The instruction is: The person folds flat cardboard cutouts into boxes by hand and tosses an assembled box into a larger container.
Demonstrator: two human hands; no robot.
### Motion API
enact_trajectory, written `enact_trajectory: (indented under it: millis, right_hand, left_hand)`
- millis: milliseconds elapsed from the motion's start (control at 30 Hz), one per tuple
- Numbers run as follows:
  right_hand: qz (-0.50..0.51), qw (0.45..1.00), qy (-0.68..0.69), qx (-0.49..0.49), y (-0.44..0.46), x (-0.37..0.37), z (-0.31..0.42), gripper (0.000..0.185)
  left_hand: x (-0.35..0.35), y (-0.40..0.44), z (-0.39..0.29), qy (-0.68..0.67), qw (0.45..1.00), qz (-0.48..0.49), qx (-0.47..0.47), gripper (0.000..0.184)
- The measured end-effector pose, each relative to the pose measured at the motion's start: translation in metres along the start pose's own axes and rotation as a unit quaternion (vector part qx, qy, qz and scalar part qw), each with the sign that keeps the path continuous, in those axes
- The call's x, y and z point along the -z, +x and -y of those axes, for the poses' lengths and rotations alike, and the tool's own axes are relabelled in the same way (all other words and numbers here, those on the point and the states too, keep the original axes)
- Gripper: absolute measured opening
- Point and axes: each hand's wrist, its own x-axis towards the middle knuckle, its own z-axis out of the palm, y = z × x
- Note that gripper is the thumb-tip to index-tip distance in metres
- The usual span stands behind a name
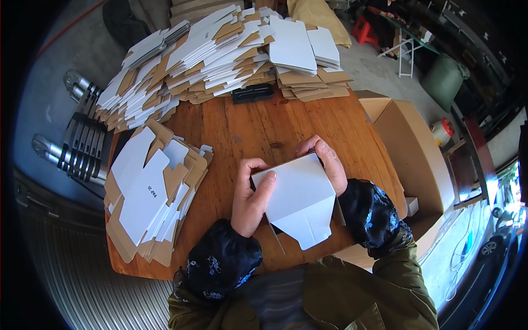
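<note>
Between my two hands is a white cardboard box (297, 190), partly folded, its brown inner side showing at the edges. An end flap (305, 228) hangs loose toward my body. My left hand (253, 195) grips the box's left side, thumb lying on the white face. At the far right corner, my right hand (327, 159) has its fingers curled round the edge; its fingertips are partly hidden. Left of my hands lies a pile of flat white-and-brown box blanks (146, 190), the top one printed "PAP 20".
Large stacks of flat box blanks (214, 52) cover the far side of the wooden table (236, 129). A black tray-like object (252, 93) sits before them. An open brown carton (410, 148) stands at the table's right. A folded metal ladder (85, 129) is at the left.
</note>
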Motion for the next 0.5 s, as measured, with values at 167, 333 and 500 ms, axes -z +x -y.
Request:
enact_trajectory:
  millis: [167, 333, 500]
  right_hand:
    - [0.056, 0.991, 0.12, -0.026, 0.005, 0.006, -0.01, 0.015]
    - [0.069, 0.988, 0.123, -0.068, 0.004, 0.007, -0.002, 0.005]
    - [0.078, 0.987, 0.124, -0.06, 0.005, 0.005, 0.0, 0.009]
  left_hand:
    - [-0.003, -0.003, 0.0, -0.024, 1.0, 0.001, 0.006, 0.019]
    - [0.001, 0.0, 0.012, -0.007, 0.999, 0.017, -0.043, 0.011]
    - [0.003, 0.003, 0.017, -0.002, 0.998, 0.026, -0.064, 0.01]
